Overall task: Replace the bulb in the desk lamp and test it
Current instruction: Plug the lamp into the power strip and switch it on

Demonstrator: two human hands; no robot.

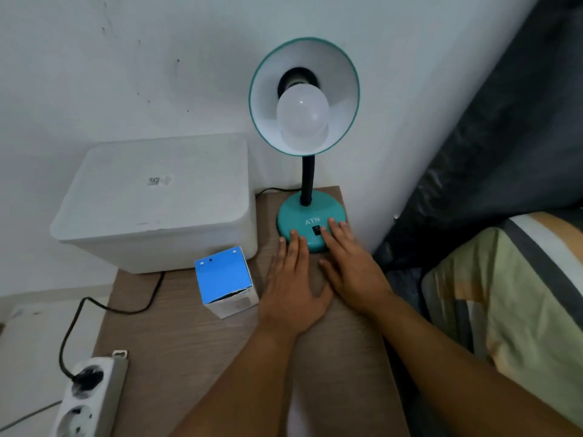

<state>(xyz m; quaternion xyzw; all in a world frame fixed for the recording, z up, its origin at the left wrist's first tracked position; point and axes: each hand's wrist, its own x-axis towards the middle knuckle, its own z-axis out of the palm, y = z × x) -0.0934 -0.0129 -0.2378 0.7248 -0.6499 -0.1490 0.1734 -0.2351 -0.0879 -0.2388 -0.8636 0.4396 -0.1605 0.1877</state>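
While both hands lay flat in front of lamp base [310, 220], looked early or near test stage: bulb [302, 116] sat in socket inside teal shade [304, 96], unlit, and couldn't tell if old or new. Left hand [291, 283] rested open, fingers straight, tips touching base's front-left edge, gripping nothing. Right hand [353, 272] likewise flat and relaxed, fingertips on base just right of black switch [316, 230], not pressing it as far as visible. Blue bulb box [225, 280] stood left of base, top torn open, contents hidden. Plug sat in power strip [90, 395], far left-front of base. "ATN" read on base; QR sticker on white bin [157, 200] behind box, print on box too small to read.
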